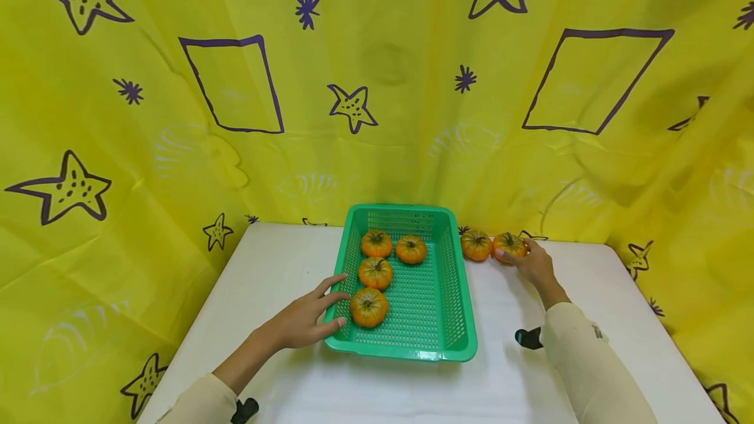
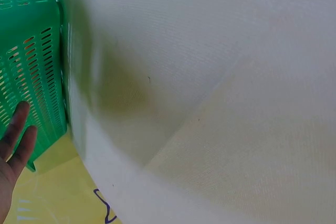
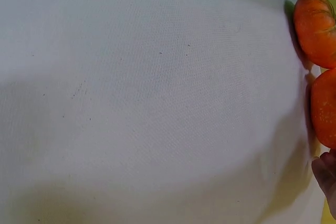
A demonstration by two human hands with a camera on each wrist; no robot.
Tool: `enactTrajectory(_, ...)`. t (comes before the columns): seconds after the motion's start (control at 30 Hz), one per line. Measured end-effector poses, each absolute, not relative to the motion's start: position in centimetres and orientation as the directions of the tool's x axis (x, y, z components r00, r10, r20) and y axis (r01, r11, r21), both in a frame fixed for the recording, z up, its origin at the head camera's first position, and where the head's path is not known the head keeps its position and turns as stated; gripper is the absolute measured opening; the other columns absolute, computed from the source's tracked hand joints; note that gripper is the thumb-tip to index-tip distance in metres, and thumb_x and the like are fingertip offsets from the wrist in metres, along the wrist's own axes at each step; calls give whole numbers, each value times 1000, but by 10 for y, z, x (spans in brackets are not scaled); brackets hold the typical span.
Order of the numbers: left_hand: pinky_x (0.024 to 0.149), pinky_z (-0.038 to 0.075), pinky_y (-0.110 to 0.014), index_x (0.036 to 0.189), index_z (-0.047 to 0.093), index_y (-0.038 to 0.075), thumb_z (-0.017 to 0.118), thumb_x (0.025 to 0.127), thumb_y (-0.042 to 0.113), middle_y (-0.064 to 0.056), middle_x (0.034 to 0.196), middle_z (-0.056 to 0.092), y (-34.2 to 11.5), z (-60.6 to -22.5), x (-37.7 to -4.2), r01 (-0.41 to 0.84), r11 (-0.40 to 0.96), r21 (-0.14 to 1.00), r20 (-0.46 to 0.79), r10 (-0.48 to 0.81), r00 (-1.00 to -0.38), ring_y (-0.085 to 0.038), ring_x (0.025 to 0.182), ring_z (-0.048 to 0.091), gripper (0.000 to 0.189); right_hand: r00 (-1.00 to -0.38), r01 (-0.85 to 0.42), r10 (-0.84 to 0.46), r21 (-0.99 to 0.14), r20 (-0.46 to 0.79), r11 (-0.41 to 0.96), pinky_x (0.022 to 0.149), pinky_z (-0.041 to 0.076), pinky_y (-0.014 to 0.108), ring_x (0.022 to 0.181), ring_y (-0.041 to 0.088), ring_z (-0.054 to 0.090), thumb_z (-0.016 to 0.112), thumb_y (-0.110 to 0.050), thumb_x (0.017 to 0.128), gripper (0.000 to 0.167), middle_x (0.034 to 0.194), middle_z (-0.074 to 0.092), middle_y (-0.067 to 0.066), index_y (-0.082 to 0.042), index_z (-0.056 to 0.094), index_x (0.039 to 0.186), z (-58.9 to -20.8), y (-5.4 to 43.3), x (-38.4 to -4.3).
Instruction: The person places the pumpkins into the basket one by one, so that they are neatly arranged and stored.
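Observation:
A green plastic basket (image 1: 406, 349) stands on the table with several small orange pumpkins inside, mostly along its left side. My left hand (image 1: 303, 319) is at the basket's left rim with its fingers spread, close to the nearest pumpkin (image 1: 369, 308). In the left wrist view, two fingers (image 2: 23, 148) show against the slotted basket wall (image 2: 44, 72). Outside the basket, to its right, two more pumpkins sit side by side. My right hand (image 1: 535, 267) holds the right-hand pumpkin (image 1: 508, 245), thumb in front and fingers behind; the other pumpkin (image 1: 476, 245) is beside the basket wall.
The white table (image 1: 277, 260) meets a yellow patterned curtain (image 1: 377, 162) at the back and on both sides. Dark wrist-camera parts show below each forearm, with one black piece (image 1: 528, 338) beside the right sleeve.

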State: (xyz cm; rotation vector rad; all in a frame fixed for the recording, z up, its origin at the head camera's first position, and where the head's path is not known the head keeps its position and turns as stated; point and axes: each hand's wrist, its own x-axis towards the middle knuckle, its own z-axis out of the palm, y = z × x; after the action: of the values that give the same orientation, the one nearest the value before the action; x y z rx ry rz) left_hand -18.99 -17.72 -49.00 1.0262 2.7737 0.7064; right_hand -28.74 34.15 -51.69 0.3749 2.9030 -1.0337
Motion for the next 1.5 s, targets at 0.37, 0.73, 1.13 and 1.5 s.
enactTrajectory(0.37,90,54,-51,140,54,21,51,102,50,-2,166,24,-173,-490,-189,587,664,462,61,637,-769,-33,127,59,48,-965,216,260,-649,-28,730,108,38,59,128,55,46,73,-33,91,78,139,48,40,11,38,145,-527,347,-287)
enactTrajectory(0.73,90,54,-51,140,54,21,51,102,49,-1,166,24,-174,-489,-188,585,668,460,58,635,-770,-33,127,59,48,-968,197,250,-670,-17,716,109,38,58,130,54,45,74,-29,90,75,139,48,39,10,41,145,-529,348,-281)
enactTrajectory(1.13,90,54,-52,140,55,21,51,102,49,-2,166,24,-176,-489,-189,589,664,461,71,633,-771,-34,127,59,47,-968,199,249,-695,-29,691,107,41,58,127,52,47,73,-30,91,77,144,42,39,10,38,147,-522,352,-271)
enactTrajectory(1.5,91,54,-53,140,55,21,52,102,48,-3,166,24,-175,-488,-189,588,665,461,71,632,-772,-34,128,59,47,-989,121,144,-724,-30,679,104,45,59,130,55,45,71,-33,94,78,151,35,37,7,35,150,-509,352,-265)
